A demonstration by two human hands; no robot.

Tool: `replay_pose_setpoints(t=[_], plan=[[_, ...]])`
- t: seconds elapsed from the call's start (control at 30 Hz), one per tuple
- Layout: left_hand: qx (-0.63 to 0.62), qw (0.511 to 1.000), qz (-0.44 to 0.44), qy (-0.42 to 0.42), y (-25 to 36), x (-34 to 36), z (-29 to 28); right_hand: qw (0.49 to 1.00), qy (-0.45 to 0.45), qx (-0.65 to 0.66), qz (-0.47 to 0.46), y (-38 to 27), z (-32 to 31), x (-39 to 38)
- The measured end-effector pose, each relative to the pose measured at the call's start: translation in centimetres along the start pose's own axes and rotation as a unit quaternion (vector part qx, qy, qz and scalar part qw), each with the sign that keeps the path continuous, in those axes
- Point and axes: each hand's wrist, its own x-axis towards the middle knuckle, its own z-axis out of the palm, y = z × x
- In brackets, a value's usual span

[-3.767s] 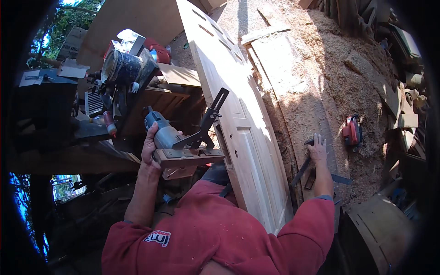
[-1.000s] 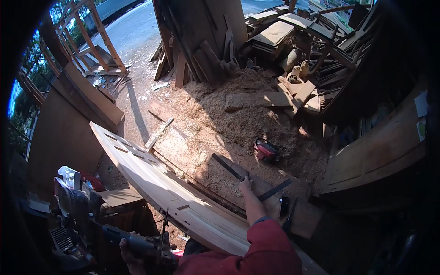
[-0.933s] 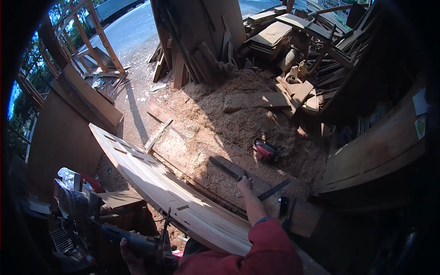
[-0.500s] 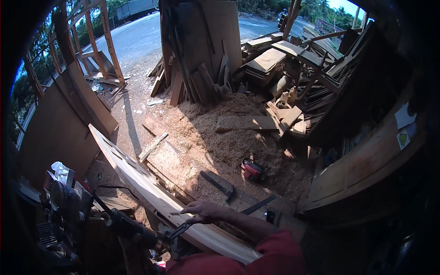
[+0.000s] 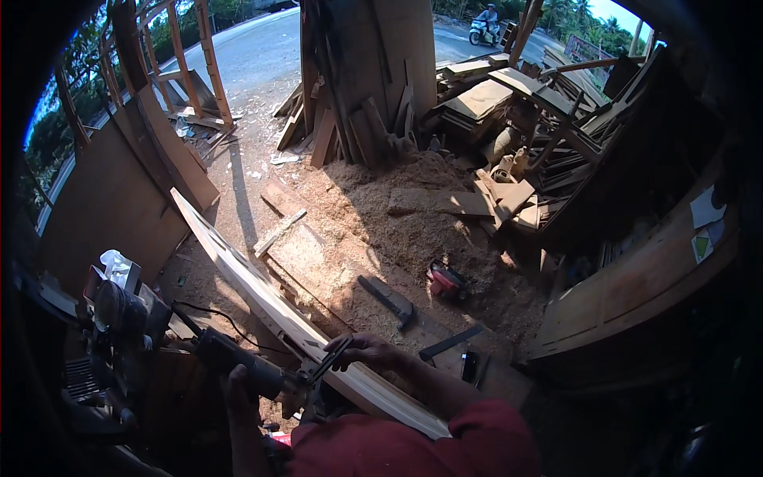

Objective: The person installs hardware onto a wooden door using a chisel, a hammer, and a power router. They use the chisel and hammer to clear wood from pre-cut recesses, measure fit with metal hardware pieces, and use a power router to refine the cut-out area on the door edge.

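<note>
My left hand (image 5: pixel 238 397) is closed round a dark, cylindrical corded power tool (image 5: pixel 248 367), with the thumb up along its side. The tool lies tilted at the near edge of a long pale wooden board (image 5: pixel 262 290), its metal front end pointing right. My right hand (image 5: pixel 367 350) is over the board, its fingers closed on a slim, two-pronged metal piece (image 5: pixel 330 362) at the tool's front end. I cannot make out whether that piece is fixed to the tool. Slots are cut into the board's upper edge, and the board runs from far left to beneath my right arm.
Beyond the board, a hammer-like tool (image 5: pixel 387 302), a red power tool (image 5: pixel 447 281) and a dark flat bar (image 5: pixel 451 343) lie among sawdust (image 5: pixel 381 191). Stacked planks (image 5: pixel 477 103) stand far right. Cluttered equipment (image 5: pixel 119 310) is at left. A person rides a motorbike (image 5: pixel 482 30) on the road.
My right hand has lifted off the board's slot and curled round the metal piece. The power tool has tipped and shifted up. The view has shifted slightly, and a motorbike rider has come into clearer sight.
</note>
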Motion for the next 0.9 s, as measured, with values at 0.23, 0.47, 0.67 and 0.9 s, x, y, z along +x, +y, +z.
replay_pose_setpoints(t=[0.23,0.47,0.67,0.9], plan=[[-0.018,1.0,0.003,0.016,-0.8,0.1,-0.5,0.991,-0.021,-0.127,0.038,-2.6,0.2,0.5],[-0.017,1.0,-0.015,0.022,-0.7,-0.8,0.9,0.972,-0.042,-0.209,0.102,-5.7,1.2,0.7],[-0.018,0.998,-0.002,0.065,-0.1,-2.6,3.6,0.855,0.116,-0.478,-0.165,0.6,1.7,-0.2],[0.061,0.994,0.062,0.069,-1.6,0.4,2.6,0.744,0.098,-0.651,-0.115,-7.8,1.1,0.1]])
